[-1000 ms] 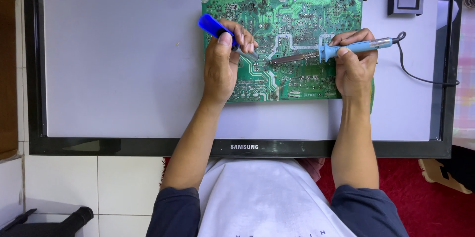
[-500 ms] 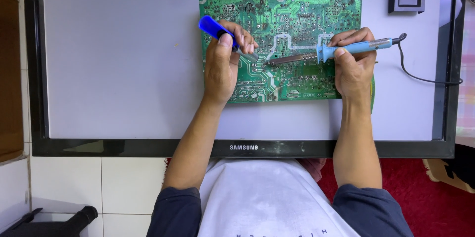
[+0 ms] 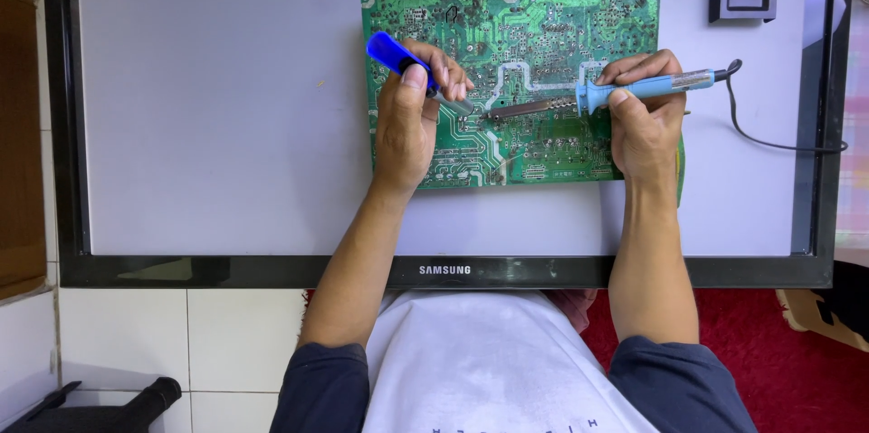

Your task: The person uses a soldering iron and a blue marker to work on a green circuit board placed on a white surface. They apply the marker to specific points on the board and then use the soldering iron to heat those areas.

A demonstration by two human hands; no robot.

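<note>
Scene is evenly and brightly lit from above; only soft, short shadows are cast under each hand. Focus is held sharp throughout, no motion blur. Slight overexposure is seen at the right edge.

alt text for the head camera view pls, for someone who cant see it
Seen from above, a person's right hand holds a light blue soldering iron to a green circuit board, while the left hand holds a blue-handled tool whose tip meets the iron's. The board lies on the pale panel of a black-framed screen laid flat.
</note>
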